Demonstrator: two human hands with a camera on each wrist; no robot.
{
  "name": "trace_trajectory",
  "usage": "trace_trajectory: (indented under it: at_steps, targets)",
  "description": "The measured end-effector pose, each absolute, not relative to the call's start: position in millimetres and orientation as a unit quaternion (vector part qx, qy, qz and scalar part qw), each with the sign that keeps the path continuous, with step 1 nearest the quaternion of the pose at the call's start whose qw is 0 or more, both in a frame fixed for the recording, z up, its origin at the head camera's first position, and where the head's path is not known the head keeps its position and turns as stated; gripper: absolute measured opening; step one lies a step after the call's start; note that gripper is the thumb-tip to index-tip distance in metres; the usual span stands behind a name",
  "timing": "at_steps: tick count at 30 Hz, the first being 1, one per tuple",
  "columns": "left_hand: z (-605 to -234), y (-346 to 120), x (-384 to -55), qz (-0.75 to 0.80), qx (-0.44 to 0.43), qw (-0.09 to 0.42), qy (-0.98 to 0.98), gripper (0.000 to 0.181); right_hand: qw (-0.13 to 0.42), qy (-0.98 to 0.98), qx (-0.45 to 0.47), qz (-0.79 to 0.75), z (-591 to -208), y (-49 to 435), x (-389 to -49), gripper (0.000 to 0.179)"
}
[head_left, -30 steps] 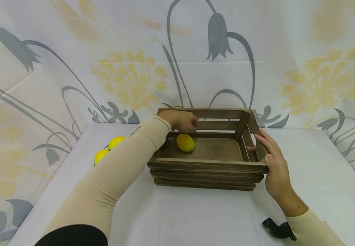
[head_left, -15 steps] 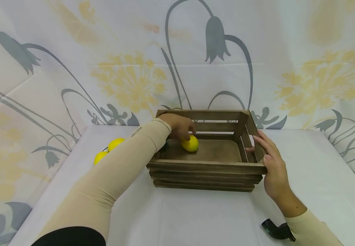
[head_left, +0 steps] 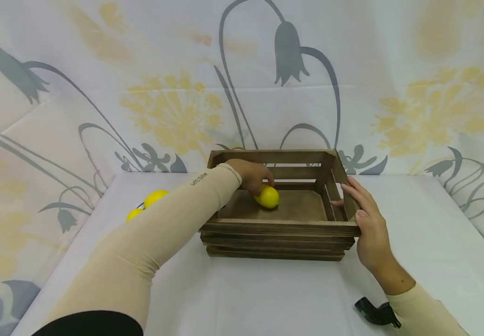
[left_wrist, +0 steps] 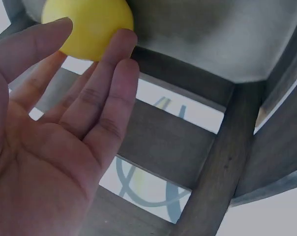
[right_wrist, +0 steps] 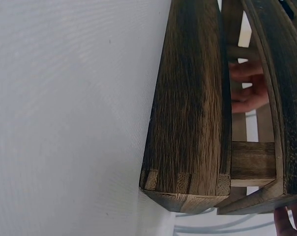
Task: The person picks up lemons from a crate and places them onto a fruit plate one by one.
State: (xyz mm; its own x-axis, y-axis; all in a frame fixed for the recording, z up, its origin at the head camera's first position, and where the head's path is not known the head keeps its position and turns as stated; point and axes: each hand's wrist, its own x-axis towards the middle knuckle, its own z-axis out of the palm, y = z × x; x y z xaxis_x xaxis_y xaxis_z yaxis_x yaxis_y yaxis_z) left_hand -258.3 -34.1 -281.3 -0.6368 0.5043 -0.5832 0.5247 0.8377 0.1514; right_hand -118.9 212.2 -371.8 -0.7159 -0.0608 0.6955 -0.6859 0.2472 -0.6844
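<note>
In the head view, a slatted brown wooden crate (head_left: 280,228) stands on the white-covered table. My left hand (head_left: 252,175) reaches inside it and holds a yellow lemon (head_left: 268,198) low over the crate floor. From the left wrist, the thumb lies over one side of the lemon (left_wrist: 92,29) and the fingers reach round the other; some fingertips are hidden behind it. At the crate's right end, my right hand (head_left: 372,231) grips the end wall, a fingertip showing through the slot. Only a few right fingers (right_wrist: 282,221) show at the corner of the right wrist view.
Two more lemons, one farther back (head_left: 155,197) and one nearer (head_left: 134,214), lie left of the crate, partly behind my left sleeve (head_left: 154,247). A black device (head_left: 376,312) is at my right wrist. A flower-printed cloth (head_left: 242,84) hangs behind the table.
My left hand has come down from near the crate's back wall onto the lemon and moved right with it. The right hand keeps its grip on the end wall.
</note>
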Motion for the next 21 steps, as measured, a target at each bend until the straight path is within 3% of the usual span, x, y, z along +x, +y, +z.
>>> trace_trajectory:
  at_steps: [21]
  targets:
    - [-290.5,-19.5,-251.0,-0.087,0.301,0.284,0.906,0.055,0.281,-0.736,0.255,0.560,-369.9,211.7,-118.1,0.044]
